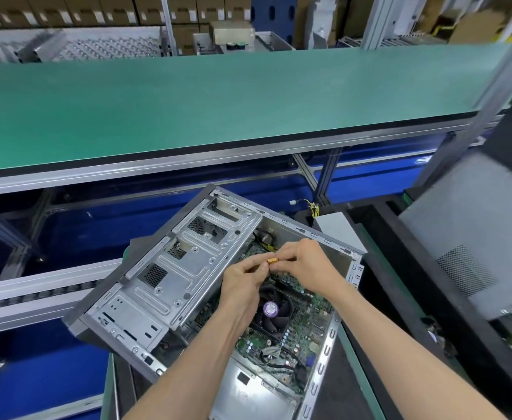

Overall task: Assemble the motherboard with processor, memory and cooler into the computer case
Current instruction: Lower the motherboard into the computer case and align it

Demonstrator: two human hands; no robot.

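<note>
An open grey computer case point(170, 268) lies on its side in front of me. The green motherboard point(306, 322) sits inside it, with a black cooler fan point(271, 310) bearing a purple label in its middle. Above the board, my left hand point(242, 283) and my right hand point(306, 262) meet and pinch a small orange connector point(272, 261) between their fingertips. The cable behind the connector is hidden by my fingers.
A long green-topped bench point(218, 101) runs across beyond the case. A second grey case point(476, 231) stands at the right. A loose yellow-and-black cable point(312, 209) lies past the case's far corner. Blue conveyor panels point(36, 374) lie left and below.
</note>
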